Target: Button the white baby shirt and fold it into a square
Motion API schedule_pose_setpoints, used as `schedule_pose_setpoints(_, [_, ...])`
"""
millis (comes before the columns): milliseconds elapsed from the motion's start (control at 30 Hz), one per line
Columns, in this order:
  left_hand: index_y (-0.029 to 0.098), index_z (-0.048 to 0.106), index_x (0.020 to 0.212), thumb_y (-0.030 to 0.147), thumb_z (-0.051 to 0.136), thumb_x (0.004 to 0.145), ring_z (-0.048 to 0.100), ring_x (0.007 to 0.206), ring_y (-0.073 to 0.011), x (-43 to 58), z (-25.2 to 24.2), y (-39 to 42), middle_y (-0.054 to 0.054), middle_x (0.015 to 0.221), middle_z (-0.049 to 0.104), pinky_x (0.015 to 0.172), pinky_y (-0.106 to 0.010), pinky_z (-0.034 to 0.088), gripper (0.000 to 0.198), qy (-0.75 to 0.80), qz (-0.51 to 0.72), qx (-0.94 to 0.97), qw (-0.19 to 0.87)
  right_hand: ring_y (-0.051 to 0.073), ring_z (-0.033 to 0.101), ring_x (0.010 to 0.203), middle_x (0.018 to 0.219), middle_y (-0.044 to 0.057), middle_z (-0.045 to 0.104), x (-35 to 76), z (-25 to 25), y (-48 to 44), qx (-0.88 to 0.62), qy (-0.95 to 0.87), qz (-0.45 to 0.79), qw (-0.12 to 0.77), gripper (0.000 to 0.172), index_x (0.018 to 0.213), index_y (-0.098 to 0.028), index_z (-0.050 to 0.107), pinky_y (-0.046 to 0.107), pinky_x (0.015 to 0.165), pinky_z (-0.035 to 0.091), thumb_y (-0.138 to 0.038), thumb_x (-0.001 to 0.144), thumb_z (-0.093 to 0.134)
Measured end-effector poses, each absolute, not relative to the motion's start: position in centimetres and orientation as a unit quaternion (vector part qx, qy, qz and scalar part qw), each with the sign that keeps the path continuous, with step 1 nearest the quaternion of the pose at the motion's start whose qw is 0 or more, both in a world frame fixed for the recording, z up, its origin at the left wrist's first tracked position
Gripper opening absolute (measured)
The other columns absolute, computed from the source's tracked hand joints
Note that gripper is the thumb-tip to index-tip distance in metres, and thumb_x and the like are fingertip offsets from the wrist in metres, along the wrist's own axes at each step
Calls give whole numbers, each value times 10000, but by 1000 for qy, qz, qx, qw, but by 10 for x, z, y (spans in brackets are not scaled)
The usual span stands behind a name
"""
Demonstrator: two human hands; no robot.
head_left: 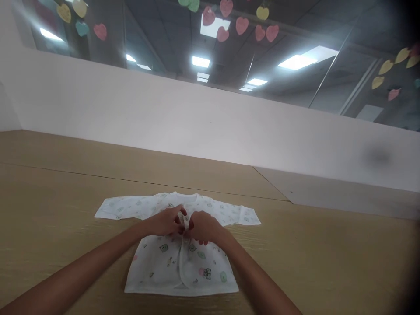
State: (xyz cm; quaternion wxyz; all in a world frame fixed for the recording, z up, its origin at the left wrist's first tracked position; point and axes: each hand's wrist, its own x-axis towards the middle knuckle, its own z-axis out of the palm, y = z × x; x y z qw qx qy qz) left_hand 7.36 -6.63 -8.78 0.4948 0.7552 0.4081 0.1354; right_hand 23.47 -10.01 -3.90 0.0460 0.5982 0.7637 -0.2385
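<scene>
Fingers of both hands curled closed above a light wooden tabletop, where a white printed baby jacket lay flat, sleeves spread; the left hand and right hand pinched its narrow fabric tie at mid-chest.

Bright, cool ceiling light panels reflect in the glass along the top of the frame, with milky glare washing over the upper left. The white wall looks evenly lit, and the wooden tabletop looks dull and warm. Only faint shadows lie under the white baby top. A blurred dark smudge sits at mid-right, and the right edge darkens to black.
</scene>
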Motion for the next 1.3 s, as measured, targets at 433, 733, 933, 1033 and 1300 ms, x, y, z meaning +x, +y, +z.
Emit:
schedule_pose_setpoints(433, [213, 433, 909, 206, 526, 632, 567, 697, -150, 79, -107, -87, 10, 782, 620, 576, -239, 407, 292, 436, 188, 778, 412, 107, 503, 549, 591, 32, 592, 238, -69, -127, 653, 725, -202, -87, 113, 571, -140, 587, 207, 476, 252, -152, 652, 508])
schedule_pose_setpoints(733, [213, 393, 811, 169, 478, 625, 532, 618, -107, 83, -110, -98, 31, 766, 587, 565, -218, 373, 210, 432, 255, 758, 416, 96, 479, 535, 563, 19, 574, 242, -74, -128, 649, 705, -244, -150, 120, 599, -136, 614, 201, 476, 280, -180, 656, 518])
schedule_pose_setpoints(933, [205, 394, 775, 168, 459, 637, 519, 589, -97, 85, -110, -98, 21, 758, 590, 538, -207, 355, 157, 438, 272, 734, 443, 80, 445, 441, 525, -13, 529, 251, -67, -126, 589, 690, -397, -141, 224, 789, -138, 668, 192, 445, 330, -149, 665, 482])
schedule_pose_setpoints(1033, [203, 399, 765, 164, 466, 635, 515, 594, -99, 86, -112, -99, 22, 749, 584, 543, -209, 359, 151, 438, 279, 735, 436, 89, 495, 545, 615, 6, 590, 250, -70, -126, 603, 710, -329, -156, 185, 748, -141, 669, 183, 492, 345, -130, 646, 515])
schedule_pose_setpoints(1300, [193, 429, 776, 205, 488, 668, 467, 530, -79, 85, -109, -96, 21, 777, 573, 494, -204, 340, 123, 417, 300, 732, 448, 75, 486, 502, 610, 2, 577, 255, -70, -123, 604, 708, -331, -158, 100, 745, -142, 624, 174, 448, 316, -205, 692, 566])
